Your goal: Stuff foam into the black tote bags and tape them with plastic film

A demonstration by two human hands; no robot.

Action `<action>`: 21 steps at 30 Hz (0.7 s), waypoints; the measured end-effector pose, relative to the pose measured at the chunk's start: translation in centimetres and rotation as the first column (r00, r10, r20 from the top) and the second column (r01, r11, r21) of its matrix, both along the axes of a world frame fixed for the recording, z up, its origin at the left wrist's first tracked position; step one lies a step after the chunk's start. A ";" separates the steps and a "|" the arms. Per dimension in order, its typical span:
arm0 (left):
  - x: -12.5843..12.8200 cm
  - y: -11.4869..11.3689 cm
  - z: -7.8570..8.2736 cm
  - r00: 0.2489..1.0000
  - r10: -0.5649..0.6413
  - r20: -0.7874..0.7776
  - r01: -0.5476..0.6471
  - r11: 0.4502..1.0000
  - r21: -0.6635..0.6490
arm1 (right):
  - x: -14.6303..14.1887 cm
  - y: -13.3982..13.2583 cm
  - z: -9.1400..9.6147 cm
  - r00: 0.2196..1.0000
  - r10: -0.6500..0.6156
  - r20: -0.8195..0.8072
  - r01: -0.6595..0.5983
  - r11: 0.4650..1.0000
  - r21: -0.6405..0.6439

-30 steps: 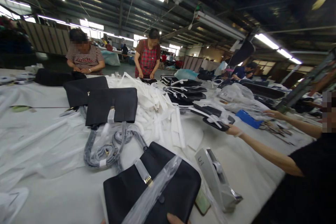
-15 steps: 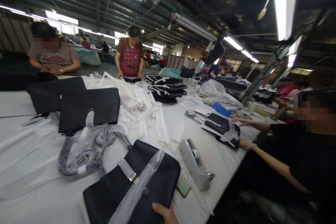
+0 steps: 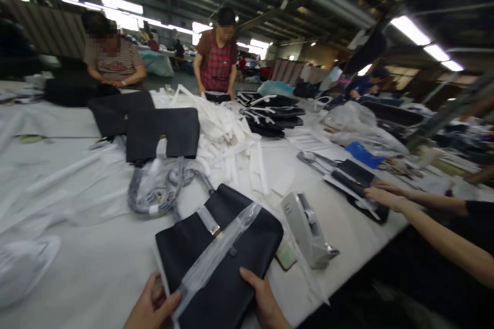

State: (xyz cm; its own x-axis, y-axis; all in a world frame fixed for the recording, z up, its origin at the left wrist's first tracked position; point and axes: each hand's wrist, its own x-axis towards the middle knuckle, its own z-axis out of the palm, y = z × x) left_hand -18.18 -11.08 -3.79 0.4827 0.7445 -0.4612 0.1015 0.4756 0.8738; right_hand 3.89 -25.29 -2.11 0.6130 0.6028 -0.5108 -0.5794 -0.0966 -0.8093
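A black leather handbag [image 3: 239, 239] lies flat on the white table at the bottom middle, a clear plastic strip [image 3: 218, 252] draped across its front and a wrapped gold clasp near its top. My left hand [image 3: 152, 306] grips the bag's near left corner, thumb on the plastic. On the bag's near right edge my right hand [image 3: 262, 298] is closed, thumb on top. A grey tape dispenser [image 3: 306, 231] stands just right of the bag.
Two more black bags [image 3: 162, 131] with wrapped straps [image 3: 162, 193] lie behind, beside a heap of white foam strips [image 3: 227, 139]. A co-worker's arms [image 3: 420, 216] reach onto dark wallets [image 3: 357, 182] at right. Two people work at the far edge, by stacked wallets [image 3: 272, 115].
Both my hands have come into view and closed on the near edge of the bag. The co-worker at right pulled the dark wallets closer. The view swung left and down.
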 end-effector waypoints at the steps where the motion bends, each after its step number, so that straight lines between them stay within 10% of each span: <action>1: -0.1 0.1 0.2 1.000 -0.008 0.019 0.008 1.000 0.013 | 0.1 0.1 0.2 1.000 0.001 -0.005 -0.001 1.000 -0.031; 11: -0.5 0.3 0.6 0.992 -0.094 0.087 0.087 0.993 0.078 | 0.8 1.1 0.4 0.999 0.018 -0.029 -0.021 0.995 -0.101; 15: -1.1 2.7 1.6 0.979 -0.010 -0.205 0.065 0.963 0.262 | 0.9 1.0 0.5 0.996 0.023 -0.090 -0.032 0.994 -0.101; 18: -0.3 5.8 3.8 0.926 0.198 -0.321 0.013 0.834 0.552 | 1.2 1.0 0.4 0.995 0.032 -0.098 -0.045 0.990 -0.131; 21: 2.5 9.2 5.6 0.945 0.030 -0.326 0.234 0.635 0.736 | 1.4 1.1 0.0 0.995 0.027 -0.101 -0.041 0.989 -0.139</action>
State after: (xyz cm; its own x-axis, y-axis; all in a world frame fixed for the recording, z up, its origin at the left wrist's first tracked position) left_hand -15.71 -1.87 1.85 0.5249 0.8431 0.1169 0.4076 -0.3695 0.8350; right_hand 5.33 -24.17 -2.14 0.5358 0.5403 -0.6489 -0.6501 -0.2264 -0.7253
